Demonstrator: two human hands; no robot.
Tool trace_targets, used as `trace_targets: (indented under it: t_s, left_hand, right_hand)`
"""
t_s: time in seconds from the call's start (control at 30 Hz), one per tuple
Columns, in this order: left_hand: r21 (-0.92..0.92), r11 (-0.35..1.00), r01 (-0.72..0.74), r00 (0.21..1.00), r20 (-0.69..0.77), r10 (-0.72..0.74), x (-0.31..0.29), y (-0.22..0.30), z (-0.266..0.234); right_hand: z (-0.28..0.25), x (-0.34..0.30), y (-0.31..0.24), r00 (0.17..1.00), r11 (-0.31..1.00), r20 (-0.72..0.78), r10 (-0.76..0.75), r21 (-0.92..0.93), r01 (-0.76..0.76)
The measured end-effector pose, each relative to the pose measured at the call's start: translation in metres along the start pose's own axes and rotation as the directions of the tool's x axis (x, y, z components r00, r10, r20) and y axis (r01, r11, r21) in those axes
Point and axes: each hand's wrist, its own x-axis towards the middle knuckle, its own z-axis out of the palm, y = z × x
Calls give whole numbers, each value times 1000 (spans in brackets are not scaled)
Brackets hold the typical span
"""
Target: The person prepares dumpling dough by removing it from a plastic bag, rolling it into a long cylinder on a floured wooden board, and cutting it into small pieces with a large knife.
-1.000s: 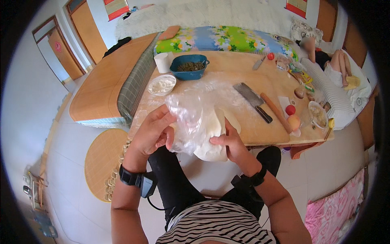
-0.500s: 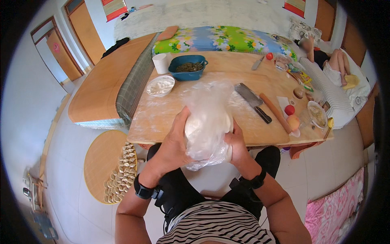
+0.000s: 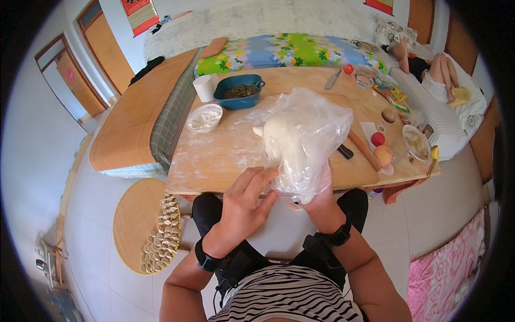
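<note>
A large lump of white dough point(image 3: 284, 139) in a clear plastic bag point(image 3: 332, 115) is held up over the near edge of the table. My right hand point(image 3: 320, 199) grips the bagged dough from below on its right side, its fingers partly hidden behind the bag. My left hand point(image 3: 248, 196) is at the lower left of the bag, fingers extended and apart, the tips at the plastic's edge. A bit of bare dough sticks out at the bag's left side. Behind the bag, only the black handle of the cleaver point(image 3: 345, 152) shows.
A floury wooden board point(image 3: 214, 155) covers the table, with a flour bowl point(image 3: 205, 118), a teal basin of dark filling point(image 3: 238, 92) and a rolling pin point(image 3: 363, 151). A knife point(image 3: 332, 79) lies farther back. Dumplings point(image 3: 161, 239) rest on a round tray, lower left. A person reclines at far right.
The bagged dough has tilted and shifted right, now covering the cleaver's blade. My left hand has let go of its side and moved down, fingers spread; the right hand still supports it.
</note>
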Motion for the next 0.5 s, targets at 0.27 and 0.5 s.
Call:
trace_targets:
  t_s: [0.27,0.5]
  left_hand:
    - [-474,695,541,834,412,-367,-15,19,3]
    - [-385,544,746,604,735,-309,-41,0,27]
  right_hand:
    - [12,8,-18,999,992,-16,-42,116,43]
    - [34,-5,-42,994,963,73,77,254,-94]
